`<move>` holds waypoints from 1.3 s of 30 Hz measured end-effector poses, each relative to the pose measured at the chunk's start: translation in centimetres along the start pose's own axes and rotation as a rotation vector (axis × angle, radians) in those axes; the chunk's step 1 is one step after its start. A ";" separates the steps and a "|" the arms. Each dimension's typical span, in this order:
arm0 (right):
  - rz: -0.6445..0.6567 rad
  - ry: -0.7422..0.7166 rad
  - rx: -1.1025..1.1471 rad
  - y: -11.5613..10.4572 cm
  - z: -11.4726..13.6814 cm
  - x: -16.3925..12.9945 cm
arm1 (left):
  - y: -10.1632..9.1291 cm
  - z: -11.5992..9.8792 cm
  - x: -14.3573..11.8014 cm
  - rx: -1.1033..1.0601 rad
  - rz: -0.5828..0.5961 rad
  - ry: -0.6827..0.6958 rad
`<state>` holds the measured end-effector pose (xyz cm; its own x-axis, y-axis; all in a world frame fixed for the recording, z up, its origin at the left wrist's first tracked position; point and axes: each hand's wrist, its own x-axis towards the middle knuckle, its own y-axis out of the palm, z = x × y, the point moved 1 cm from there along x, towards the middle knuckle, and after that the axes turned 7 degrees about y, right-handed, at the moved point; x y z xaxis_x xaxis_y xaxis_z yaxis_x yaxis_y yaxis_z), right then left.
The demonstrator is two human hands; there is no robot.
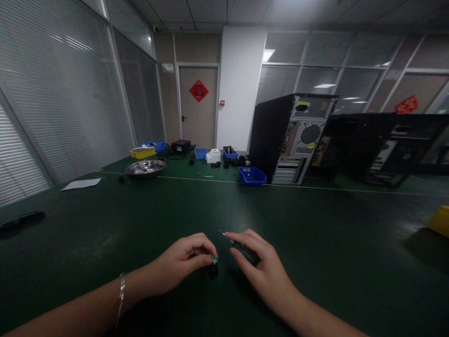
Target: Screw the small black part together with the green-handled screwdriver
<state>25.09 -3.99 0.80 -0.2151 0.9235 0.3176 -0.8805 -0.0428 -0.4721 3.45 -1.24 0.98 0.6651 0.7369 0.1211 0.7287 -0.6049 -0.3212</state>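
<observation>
Near the desk's (315,234) front edge, about midway along it, the left hand (180,262) was curled narrow around a small dark part (212,266) with a green patch, pinched between thumb and fingertips and resting on the desk. What the part was could not be told (too small and too dim). A bracelet (121,292) sat on that wrist.

Just beside it, the right hand (261,269) was closed on a screwdriver (233,243). Its dark handle lay under the fingers, and the thin shaft stuck out past them. The tool's long axis ran slantwise, tip pointing up and to the left, away from the person and over the part, though not touching it. The tip hung just above the desk.

Toward the far edge stood an open black computer case (291,138), its back panel facing the camera, with a blue bin (252,176) at its foot. More blue bins, a yellow bin (142,152) and a metal bowl (145,168) lay towards the far left corner, and a sheet of paper (81,184) near the left edge.
</observation>
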 end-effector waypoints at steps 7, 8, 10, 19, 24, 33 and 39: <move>0.007 0.002 0.005 0.0 -0.3 0.1 | 0.3 -1.1 -0.3 0.337 0.190 0.152; 0.010 0.003 0.005 0.0 -0.3 0.1 | 0.4 -1.1 -0.4 0.348 0.197 0.162; 0.017 0.004 0.008 0.1 -0.4 0.1 | 0.5 -1.0 -0.5 0.357 0.194 0.165; 0.060 0.021 -0.032 0.0 0.1 0.1 | 0.5 -1.9 -0.9 0.470 0.185 0.064; 0.172 0.135 -0.172 -0.1 0.4 0.1 | 0.5 -2.0 -0.9 0.536 0.196 0.067; 0.359 0.103 -0.377 -0.6 1.0 -0.4 | -0.6 0.4 0.0 0.119 -0.190 0.016; 0.395 0.101 -0.438 -0.8 1.8 -0.5 | -0.6 1.2 0.3 -0.131 -0.212 -0.013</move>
<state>25.14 -5.06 2.51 -0.4310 0.9021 -0.0205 -0.4809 -0.2489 -0.8407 3.03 -0.30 0.11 0.4931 0.8550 0.1605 0.8674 -0.4692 -0.1656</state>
